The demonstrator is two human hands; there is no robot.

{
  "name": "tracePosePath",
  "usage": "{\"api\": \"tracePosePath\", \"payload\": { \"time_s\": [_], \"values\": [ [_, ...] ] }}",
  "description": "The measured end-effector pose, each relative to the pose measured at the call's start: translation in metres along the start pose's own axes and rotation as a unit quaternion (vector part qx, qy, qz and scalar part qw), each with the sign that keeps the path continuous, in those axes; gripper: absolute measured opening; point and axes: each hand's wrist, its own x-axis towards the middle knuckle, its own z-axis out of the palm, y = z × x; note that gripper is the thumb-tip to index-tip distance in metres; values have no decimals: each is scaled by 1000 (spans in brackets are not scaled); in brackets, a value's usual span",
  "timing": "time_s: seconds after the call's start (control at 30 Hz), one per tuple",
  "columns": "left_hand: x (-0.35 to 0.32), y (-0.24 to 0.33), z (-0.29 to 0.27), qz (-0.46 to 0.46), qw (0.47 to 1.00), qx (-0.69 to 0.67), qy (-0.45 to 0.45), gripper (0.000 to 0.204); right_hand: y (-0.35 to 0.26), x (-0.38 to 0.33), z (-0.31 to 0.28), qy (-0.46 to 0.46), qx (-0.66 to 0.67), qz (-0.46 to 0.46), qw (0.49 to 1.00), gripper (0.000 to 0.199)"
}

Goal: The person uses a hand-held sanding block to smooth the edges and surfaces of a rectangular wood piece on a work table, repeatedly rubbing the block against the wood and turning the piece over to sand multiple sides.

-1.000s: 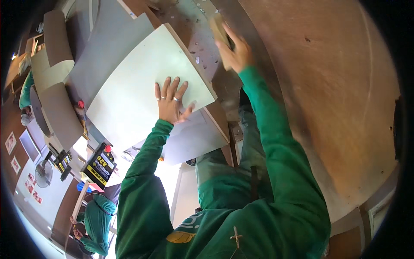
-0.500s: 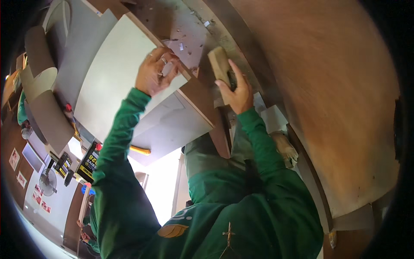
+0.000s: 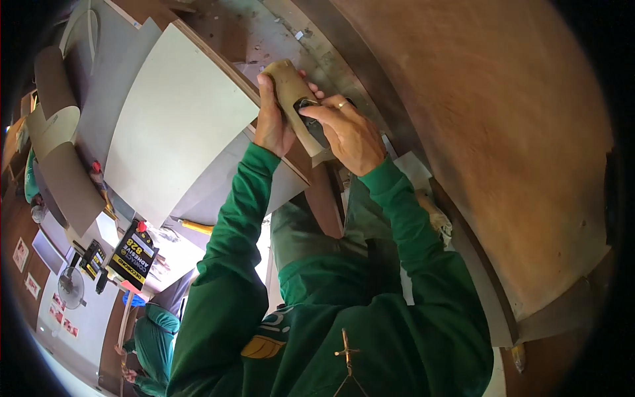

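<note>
A wooden hand plane (image 3: 286,83) is raised in front of me, tilted, with a dark opening in the middle of its body. My left hand (image 3: 272,126) is closed around its left side, thumb along the near face and fingertips showing beyond the far edge. My right hand (image 3: 354,135) is at the opening from the right, its fingers bent into it; the fingertips are partly hidden there. Just left of the hands lies a white board (image 3: 175,122) with a brown wooden edge, on top of other panels.
A large brown panel (image 3: 483,139) rises along the right. Left of me are a yellow-handled tool (image 3: 196,226), a black and yellow can (image 3: 134,257) and curled sheets (image 3: 63,126). Another person in green (image 3: 153,337) is at lower left. Scraps litter the floor (image 3: 254,30).
My left hand has left the white board's edge and taken hold of the plane. The plane moved left, and my right hand shifted from gripping its side to its opening.
</note>
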Motion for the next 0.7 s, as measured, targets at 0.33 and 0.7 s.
{"api": "tracePosePath", "payload": {
  "time_s": [0.33,0.7],
  "values": [
    [-14,-8,5,-94,982,129,98,77,26,6,-6,-114,-155,-65,979,21],
    [-24,-10,-15,-111,990,73,41,84,70,-11,-50,23,-91,55,994,47]
  ]
}}
